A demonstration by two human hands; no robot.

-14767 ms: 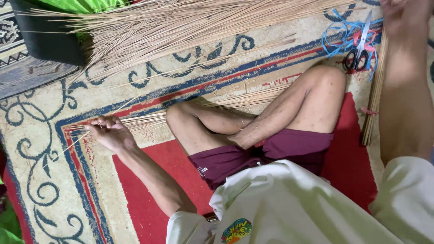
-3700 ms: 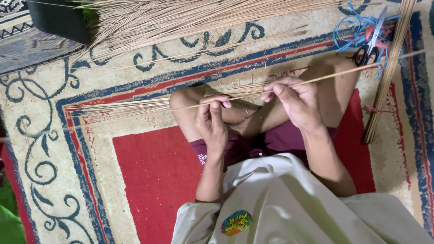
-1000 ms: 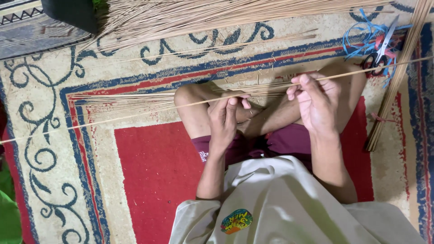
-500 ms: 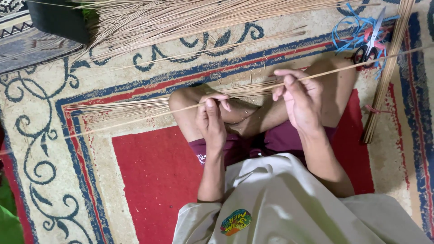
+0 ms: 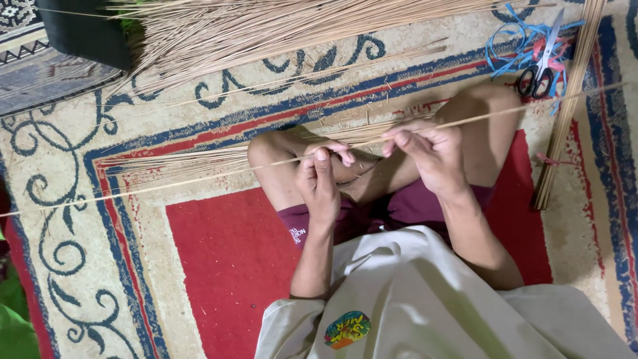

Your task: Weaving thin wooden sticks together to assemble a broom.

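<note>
A single long, thin tan palm-leaf rib (image 5: 199, 176) ran across the person's crossed legs, pinched between the closed fingertips of the left hand (image 5: 319, 179) and the right hand (image 5: 425, 153). Just beyond it a loose sheaf of similar ribs (image 5: 219, 156) lay on the patterned red, cream and blue carpet (image 5: 219, 266). Further off lay a large heap of tan ribs (image 5: 279, 30), a tied bundle of ribs (image 5: 565, 113) and black-handled scissors (image 5: 539, 70) on blue ribbon (image 5: 508, 46).

I see open carpet (image 5: 219, 266) left of my knee (image 5: 266, 149); stick bundles (image 5: 279, 30) and scissors (image 5: 538, 70) crowd beyond it.
</note>
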